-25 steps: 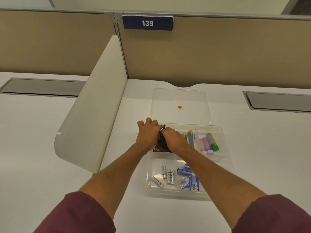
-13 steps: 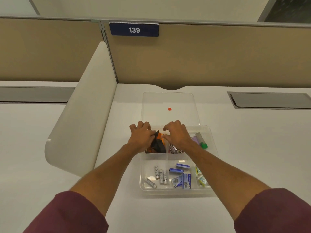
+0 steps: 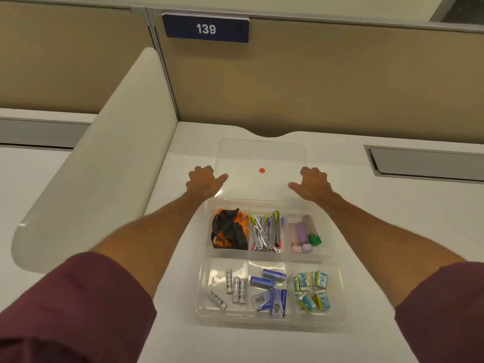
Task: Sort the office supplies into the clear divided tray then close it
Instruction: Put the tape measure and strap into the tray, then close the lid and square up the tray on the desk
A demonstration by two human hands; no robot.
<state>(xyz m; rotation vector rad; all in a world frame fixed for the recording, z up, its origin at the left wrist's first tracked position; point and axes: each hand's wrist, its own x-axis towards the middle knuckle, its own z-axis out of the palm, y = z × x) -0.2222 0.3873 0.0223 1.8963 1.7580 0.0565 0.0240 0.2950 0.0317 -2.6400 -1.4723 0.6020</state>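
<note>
The clear divided tray (image 3: 341,299) sits on the white desk with six filled compartments. The back row holds an orange and black lanyard (image 3: 229,229), metal clips (image 3: 267,233) and pastel markers (image 3: 303,234). Batteries (image 3: 233,286), blue staple boxes (image 3: 269,292) and blue-yellow erasers (image 3: 311,289) fill the front row. Its clear lid (image 3: 262,153), marked with a red dot, lies flat behind the tray. My left hand (image 3: 205,180) grips the lid's left edge and my right hand (image 3: 313,183) its right edge, thumbs on top.
A white curved divider (image 3: 86,158) rises along the left of the desk. A beige partition with a blue sign 139 (image 3: 206,28) closes the back. Grey cable hatches lie at the right (image 3: 424,163) and far left (image 3: 39,132).
Both hands have left the lanyard in the back left compartment and moved back and apart to the lid's two side edges. The lanyard now lies free in the tray.
</note>
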